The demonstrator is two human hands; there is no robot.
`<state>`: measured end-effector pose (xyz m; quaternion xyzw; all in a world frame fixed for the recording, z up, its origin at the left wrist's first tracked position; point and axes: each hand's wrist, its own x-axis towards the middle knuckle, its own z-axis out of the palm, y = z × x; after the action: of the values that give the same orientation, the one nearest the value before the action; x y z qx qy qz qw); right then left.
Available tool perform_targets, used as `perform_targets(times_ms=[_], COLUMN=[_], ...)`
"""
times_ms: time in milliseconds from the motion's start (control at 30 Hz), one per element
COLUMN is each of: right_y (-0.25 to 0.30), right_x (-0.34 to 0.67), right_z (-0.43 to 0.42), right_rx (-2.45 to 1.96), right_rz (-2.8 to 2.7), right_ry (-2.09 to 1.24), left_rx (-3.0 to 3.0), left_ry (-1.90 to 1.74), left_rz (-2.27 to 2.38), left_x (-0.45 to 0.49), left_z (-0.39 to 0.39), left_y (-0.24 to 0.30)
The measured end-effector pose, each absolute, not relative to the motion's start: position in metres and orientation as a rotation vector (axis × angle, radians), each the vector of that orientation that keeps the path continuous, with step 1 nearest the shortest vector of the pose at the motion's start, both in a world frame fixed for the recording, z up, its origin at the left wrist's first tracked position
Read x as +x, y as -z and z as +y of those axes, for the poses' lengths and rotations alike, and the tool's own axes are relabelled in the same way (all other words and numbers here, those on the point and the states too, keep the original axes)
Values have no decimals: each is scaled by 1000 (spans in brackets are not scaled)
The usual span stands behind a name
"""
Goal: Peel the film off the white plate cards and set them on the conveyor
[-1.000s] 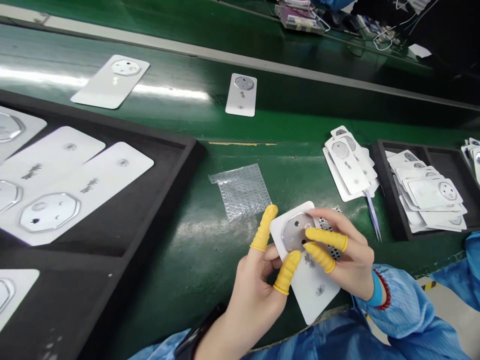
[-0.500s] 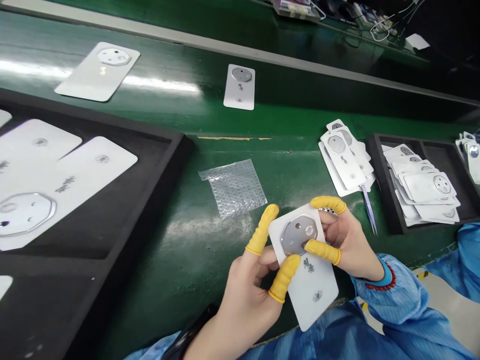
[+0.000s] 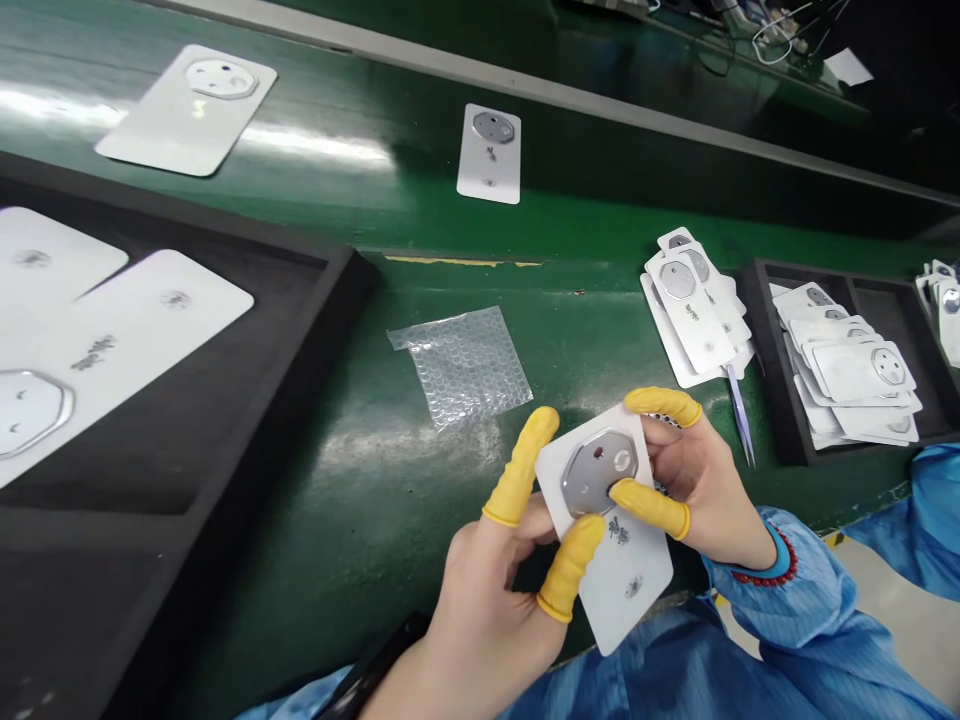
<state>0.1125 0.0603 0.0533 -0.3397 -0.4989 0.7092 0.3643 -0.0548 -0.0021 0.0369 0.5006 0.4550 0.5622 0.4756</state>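
A white rectangular panel (image 3: 637, 575) with rounded corners, a raised grey octagonal plate and small dark markings is held tilted between both hands. My left hand (image 3: 499, 600) grips its left edge, thumb on the front and fingers behind. On the other side my right hand (image 3: 701, 480) pinches the panel, its thumb on the octagonal plate and index finger at the top corner. Yellow finger cots cover the thumbs and index fingers. Just beyond the hands lies a piece of bubble wrap (image 3: 469, 365). Purple-handled tweezers (image 3: 739, 415) rest near my right hand.
A stack of similar panels (image 3: 686, 310) lies beside a black tray (image 3: 799, 440) holding several more. On the left a larger black tray (image 3: 300, 350) carries panels. Two single panels (image 3: 489, 170) (image 3: 176, 125) lie farther back. A blue sleeve (image 3: 919, 515) shows at right.
The camera view has shifted slightly, so the trays and loose panels appear a little higher. Both hands keep nearly the same grip on the panel.
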Motion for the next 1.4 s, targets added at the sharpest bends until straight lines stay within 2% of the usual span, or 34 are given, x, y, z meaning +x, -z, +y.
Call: perform_targets(times_ms=[200,433,867,1233,1400], right_y=[-53,-57,-60,-56,-51], right_x=[112,115,117,111,110], right_z=[63,72,73,67,65], right_rx=[-888,-818,-784,-928,-958], right_rz=[-1333,-1182,-1158,-1318,-1336], right_ry=[-1866,-2128,-2175,-1992,-1885], left_rx=[1334,1076,636,999,991], left_ry=[-1395,-1282,-1256,-1315,-1352], left_rz=[1209,1053,1055,1070,1132], left_x=[-56,-58,-56,-54,-54], left_z=[-5,2,3,-1,0], left_y=[-33,-46,-54,-43,-40])
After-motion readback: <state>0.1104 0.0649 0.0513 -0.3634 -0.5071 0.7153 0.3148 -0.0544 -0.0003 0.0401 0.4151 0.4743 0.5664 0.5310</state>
